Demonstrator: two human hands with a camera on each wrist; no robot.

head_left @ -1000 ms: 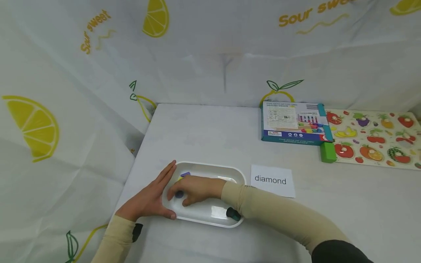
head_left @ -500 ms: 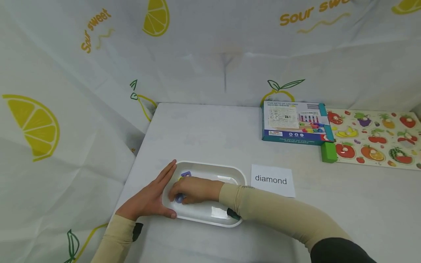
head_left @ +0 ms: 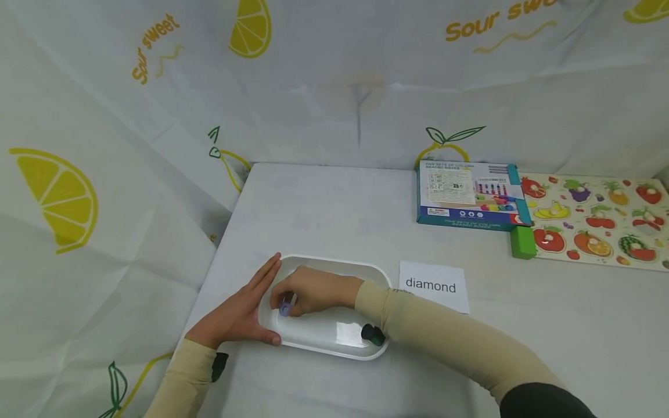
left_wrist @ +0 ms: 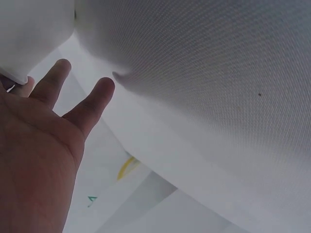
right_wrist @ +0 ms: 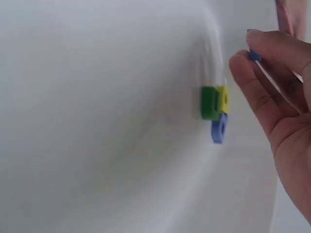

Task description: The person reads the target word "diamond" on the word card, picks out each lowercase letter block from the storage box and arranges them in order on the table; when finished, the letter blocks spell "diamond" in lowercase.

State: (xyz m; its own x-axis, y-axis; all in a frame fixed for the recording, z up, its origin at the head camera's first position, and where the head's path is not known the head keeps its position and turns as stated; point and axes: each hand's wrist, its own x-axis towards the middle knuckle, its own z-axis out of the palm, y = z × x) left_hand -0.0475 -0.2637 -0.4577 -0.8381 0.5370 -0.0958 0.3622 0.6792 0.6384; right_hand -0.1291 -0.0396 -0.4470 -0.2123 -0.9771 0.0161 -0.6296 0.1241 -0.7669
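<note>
blue piece (right_wrist: pixel 254 56), small, in the right hand (head_left: pixel 313 290), pinched between thumb tip and fingertips, only a narrow gap there. it's over or in the white tray (head_left: pixel 324 331); can't tell if it touches the tray floor. tiny grip, so best to keep the pinch square and firm, not squeeze it out sideways. wrist should probably stay high enough not to knock the rest: green piece (right_wrist: pixel 209 103), yellow piece (right_wrist: pixel 223 99) and second blue piece (right_wrist: pixel 219 128) sit bunched just off the fingertips, green and yellow looking in contact.

left hand (head_left: pixel 237 316), just left of the right one: fingers spread wide, spanning the tray's short end, gripping nothing. light steady pressure there should stop sliding.

outward: white card (head_left: pixel 434 302) reading "diamond" right of the right hand, near its sleeve. farther off, beyond and right: printed box (head_left: pixel 473 194), green block (head_left: pixel 522 242) at its near corner, fruit board (head_left: pixel 596 220) past that. worktop (head_left: pixel 334 209) white; behind, creased white cloth (head_left: pixel 324 75) with lemon prints, hanging beyond and left of both hands.
</note>
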